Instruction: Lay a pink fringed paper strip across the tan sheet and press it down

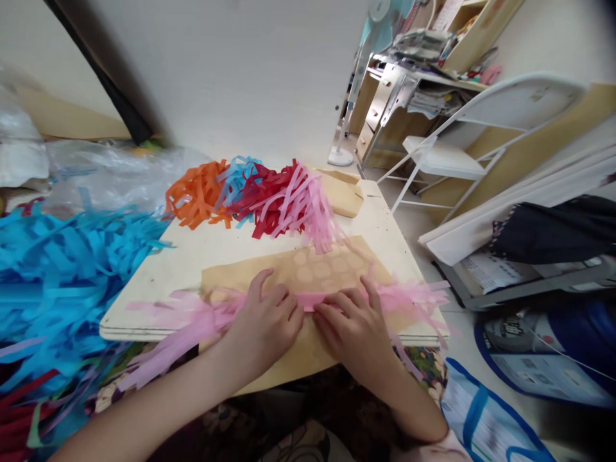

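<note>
Here, fingertips of both hands press down on a pink fringe strip (pixel 308 300), flat and spread, not clenched. The left hand (pixel 266 321) lies with fingers splayed over the strip's left half; the right hand (pixel 355 321) covers the right half, thumbs nearly meeting. The strip runs crosswise over a tan cardboard sheet (pixel 308 269), its cut ends trailing off both sides. The sheet rests on a pale wooden board (pixel 158 276). Farther back on the board sits a heap of fringe (pixel 255 196) in orange, blue, red and pink. A blue fringe pile (pixel 62 269) spreads at the left. A white folding chair (pixel 462 147) stands at the right.
</note>
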A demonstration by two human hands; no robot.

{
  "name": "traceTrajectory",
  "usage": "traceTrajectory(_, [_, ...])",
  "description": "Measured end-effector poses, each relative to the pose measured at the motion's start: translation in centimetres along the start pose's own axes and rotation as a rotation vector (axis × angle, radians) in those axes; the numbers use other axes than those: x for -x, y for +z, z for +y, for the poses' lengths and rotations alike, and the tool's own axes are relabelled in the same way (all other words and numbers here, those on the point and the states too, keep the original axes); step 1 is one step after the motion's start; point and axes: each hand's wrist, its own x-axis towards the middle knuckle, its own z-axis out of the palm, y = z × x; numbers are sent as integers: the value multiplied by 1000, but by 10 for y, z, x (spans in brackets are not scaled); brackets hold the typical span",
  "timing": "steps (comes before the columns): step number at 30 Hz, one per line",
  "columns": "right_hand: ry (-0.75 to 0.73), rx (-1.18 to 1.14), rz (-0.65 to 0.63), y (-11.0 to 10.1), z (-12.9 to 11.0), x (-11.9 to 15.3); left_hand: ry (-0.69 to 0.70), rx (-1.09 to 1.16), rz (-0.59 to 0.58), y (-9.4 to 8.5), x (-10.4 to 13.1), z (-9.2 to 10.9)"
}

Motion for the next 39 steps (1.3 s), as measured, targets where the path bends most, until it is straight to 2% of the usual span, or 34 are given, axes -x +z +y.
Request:
traceTrajectory(5, [-32, 0, -1, 5, -1, 0, -15, 21, 24, 1, -3, 2])
traceTrajectory(13, [-60, -5, -83, -3, 4, 7, -109, 76, -78, -9, -2, 1])
traceTrajectory(22, [48, 73, -135, -17, 13, 13, -137, 131, -192, -19, 0, -7])
traceTrajectory(26, [80, 107, -123, -17, 17, 11, -158, 82, -203, -19, -2, -8])
traceTrajectory(34, [98, 210, -126, -15, 20, 6, -180, -110, -145, -17, -5, -3])
traceTrajectory(39, [174, 271, -140, -13, 20, 6, -186, -165, -166, -16, -4, -1])
